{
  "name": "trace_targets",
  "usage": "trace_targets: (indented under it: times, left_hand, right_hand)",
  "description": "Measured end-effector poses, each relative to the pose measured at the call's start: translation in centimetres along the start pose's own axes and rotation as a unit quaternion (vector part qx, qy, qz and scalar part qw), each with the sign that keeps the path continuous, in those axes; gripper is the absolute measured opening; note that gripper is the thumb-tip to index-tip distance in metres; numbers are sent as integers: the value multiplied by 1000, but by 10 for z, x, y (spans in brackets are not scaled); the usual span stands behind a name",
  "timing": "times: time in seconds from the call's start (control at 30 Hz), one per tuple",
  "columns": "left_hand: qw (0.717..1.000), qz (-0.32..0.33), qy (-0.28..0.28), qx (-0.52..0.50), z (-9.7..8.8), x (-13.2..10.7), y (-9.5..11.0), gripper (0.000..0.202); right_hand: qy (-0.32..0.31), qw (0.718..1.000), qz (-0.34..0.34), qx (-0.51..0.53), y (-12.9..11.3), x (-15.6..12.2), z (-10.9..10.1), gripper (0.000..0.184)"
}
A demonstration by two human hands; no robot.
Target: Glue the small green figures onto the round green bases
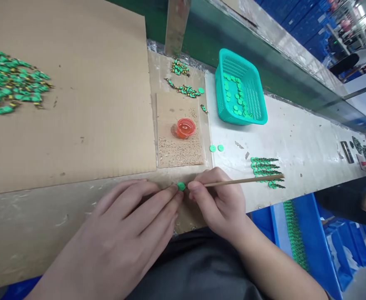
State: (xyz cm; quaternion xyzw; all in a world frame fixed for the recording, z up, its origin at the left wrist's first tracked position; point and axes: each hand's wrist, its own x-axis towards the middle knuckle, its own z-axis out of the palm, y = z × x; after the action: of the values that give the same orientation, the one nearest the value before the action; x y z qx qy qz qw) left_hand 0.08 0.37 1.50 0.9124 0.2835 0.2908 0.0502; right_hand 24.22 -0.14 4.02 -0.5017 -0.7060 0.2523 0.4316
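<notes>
So, closest in: the green disc [181, 186] sits between both hands, just in from the near edge of the surface [289, 125]. Looks light and fairly stiff to me, probably plastic, smooth enough to skate off if you press one side. I'd take it by the rim and leave the face free.

The left hand [126, 237] has its fingers together, tips closed on the disc's left and near rim; can't make out what the thumb is doing. The right hand [222, 204] has thumb and fingers pinched on a thin stick [242, 181], right by the disc's right rim. Can't tell if the stick's tip actually touches it. The stick's other end pokes toward the surface's right end.

Bit farther in, two loose discs [221, 148] lie flat. Past those, the red cup [185, 128] is on a small cardboard piece [167, 118], and the green basket [233, 117] of discs stands by the far edge.
</notes>
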Motion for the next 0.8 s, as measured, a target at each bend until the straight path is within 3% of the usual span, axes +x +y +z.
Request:
trace_targets:
  times: [0.4,0.63,0.8]
  left_hand:
    - [1000,5,-13,-9,0,-2,-1,31]
    - [1000,17,-19,4,-1,-2,-2,30]
    - [1000,17,-15,-2,-1,-1,-1,32]
  right_hand:
    - [-21,999,-25,-22,-1,2,-1,21]
    - [6,1000,2,22,3,-1,0,18]
    - [-12,1000,4,9,4,-1,0,19]
